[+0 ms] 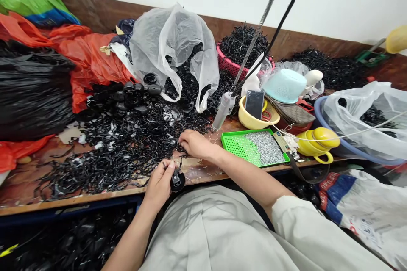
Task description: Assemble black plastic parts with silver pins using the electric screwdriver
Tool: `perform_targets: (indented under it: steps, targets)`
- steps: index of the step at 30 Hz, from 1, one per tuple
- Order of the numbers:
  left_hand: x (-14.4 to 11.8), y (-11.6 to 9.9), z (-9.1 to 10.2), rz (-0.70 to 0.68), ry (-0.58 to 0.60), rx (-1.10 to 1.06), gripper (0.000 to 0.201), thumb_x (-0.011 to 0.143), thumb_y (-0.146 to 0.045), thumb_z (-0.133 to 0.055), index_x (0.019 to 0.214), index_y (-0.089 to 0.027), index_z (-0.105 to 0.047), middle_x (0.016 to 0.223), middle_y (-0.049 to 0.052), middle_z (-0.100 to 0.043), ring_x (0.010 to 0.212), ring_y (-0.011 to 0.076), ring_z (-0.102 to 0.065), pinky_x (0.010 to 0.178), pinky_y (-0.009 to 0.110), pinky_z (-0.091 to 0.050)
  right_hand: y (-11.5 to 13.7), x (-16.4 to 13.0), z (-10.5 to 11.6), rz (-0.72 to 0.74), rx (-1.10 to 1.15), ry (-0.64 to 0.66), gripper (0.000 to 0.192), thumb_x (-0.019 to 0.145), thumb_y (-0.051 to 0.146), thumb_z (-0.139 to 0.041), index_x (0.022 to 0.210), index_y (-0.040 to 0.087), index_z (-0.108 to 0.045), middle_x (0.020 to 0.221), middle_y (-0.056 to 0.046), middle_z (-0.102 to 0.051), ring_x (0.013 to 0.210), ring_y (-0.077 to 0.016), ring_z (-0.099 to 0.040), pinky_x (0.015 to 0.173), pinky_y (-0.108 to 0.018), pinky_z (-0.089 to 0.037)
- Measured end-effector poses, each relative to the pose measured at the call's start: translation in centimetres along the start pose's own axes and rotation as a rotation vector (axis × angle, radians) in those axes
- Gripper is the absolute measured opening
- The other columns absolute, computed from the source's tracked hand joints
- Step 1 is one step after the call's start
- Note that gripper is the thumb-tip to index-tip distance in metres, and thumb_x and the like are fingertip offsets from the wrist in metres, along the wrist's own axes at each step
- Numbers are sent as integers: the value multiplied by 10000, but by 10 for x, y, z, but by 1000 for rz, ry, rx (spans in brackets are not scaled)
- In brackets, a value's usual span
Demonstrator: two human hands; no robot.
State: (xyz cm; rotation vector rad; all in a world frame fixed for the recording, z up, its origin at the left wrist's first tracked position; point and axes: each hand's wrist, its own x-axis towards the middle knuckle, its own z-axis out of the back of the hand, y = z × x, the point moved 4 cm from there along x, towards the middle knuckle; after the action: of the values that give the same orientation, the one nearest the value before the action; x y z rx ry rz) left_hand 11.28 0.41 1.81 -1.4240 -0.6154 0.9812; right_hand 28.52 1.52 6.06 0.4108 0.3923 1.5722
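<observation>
My left hand [160, 184] is closed on a round black plastic part [177, 182] at the table's front edge, thumb and fingers pinching its upper side. My right hand [193, 142] reaches over the table with its fingers curled together at the edge of a heap of thin black plastic strips [124, 144]; what they hold, if anything, is hidden. To the right of that hand, a grey electric screwdriver [224, 110] hangs upright from a coiled spring and a black cable. A green perforated tray [240, 146] of small metal pieces lies beside my right forearm.
Behind the tray stands a yellow bowl [243, 119] holding a phone [254, 103]. A pink basket [227, 63] of black strips and a whitish plastic bag [149, 34] are at the back. Yellow cup [318, 142] and blue basin [330, 123] stand right; black bag [34, 93] left.
</observation>
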Motion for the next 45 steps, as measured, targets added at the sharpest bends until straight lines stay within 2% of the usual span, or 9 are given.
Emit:
perform_targets:
  steps: [5, 12, 17, 23, 26, 32, 36, 42, 45]
  targets:
    - [-7, 5, 3, 109, -47, -73, 335, 816, -545, -535, 849, -211, -532, 553, -60, -476, 369, 82, -336, 340, 199, -235, -22, -17, 15, -103, -5, -58, 220, 901, 143, -489, 1024, 214, -656, 1018, -33, -663, 966, -143, -611, 867, -238, -436]
    - [26, -9, -29, -142, 56, 283, 303, 879, -481, -473, 779, -211, -564, 726, -3, -608, 684, 158, -545, 632, 271, -414, -48, 5, 25, -321, -94, -148, 211, 855, 115, -484, 1005, 150, -627, 1058, -141, -612, 949, -241, -605, 832, -342, -441]
    - [32, -11, -9, -210, -164, 273, 297, 920, -461, -412, 862, -209, -558, 837, 23, -649, 772, 180, -576, 727, 297, -427, -45, -30, 25, -349, -17, -164, 107, 869, 243, -552, 899, 181, -634, 959, -71, -663, 890, -191, -610, 781, -296, -449]
    - [-7, -26, -11, -392, -128, 219, 266, 944, -400, -392, 931, -202, -568, 1025, 78, -653, 984, 205, -599, 896, 315, -429, -5, -64, -23, -296, 1023, 106, 302, 778, 452, -674, 790, 175, -554, 585, 54, -553, 476, -73, -472, 461, -186, -347]
    - [-13, -21, -8, -325, -258, 216, 281, 940, -423, -391, 874, -206, -558, 875, 57, -616, 869, 197, -582, 835, 308, -442, 14, -71, -39, -342, 1191, 8, 345, 782, 505, -654, 842, 183, -548, 546, 81, -501, 427, -56, -416, 415, -170, -302]
    - [-10, -4, 1, -158, -439, -38, 280, 926, -465, -433, 858, -212, -530, 811, 14, -550, 726, 137, -521, 671, 239, -450, 28, -75, -41, -195, 970, -142, 220, 861, 394, -579, 950, 193, -590, 737, 26, -581, 597, -90, -526, 551, -215, -425]
    - [-10, -5, -3, -52, -326, -242, 270, 898, -494, -471, 906, -226, -496, 821, -1, -569, 624, 109, -507, 511, 204, -422, 18, -68, -7, -138, 660, -409, 146, 876, 296, -536, 818, 177, -596, 765, 4, -573, 709, -112, -511, 647, -236, -405]
    - [-14, -3, 2, 8, -260, -234, 279, 865, -501, -525, 886, -229, -466, 676, -41, -529, 446, 73, -475, 360, 170, -346, 36, -70, 1, -59, 739, 63, 164, 875, 276, -497, 741, 184, -521, 629, 51, -500, 564, -87, -451, 533, -208, -341]
    - [-18, -6, -2, 14, -157, -200, 280, 872, -513, -516, 903, -244, -446, 577, -67, -515, 351, 83, -459, 285, 174, -288, 45, -72, -7, -20, 512, 5, 168, 880, 260, -502, 729, 186, -507, 664, 35, -519, 615, -104, -464, 580, -229, -352]
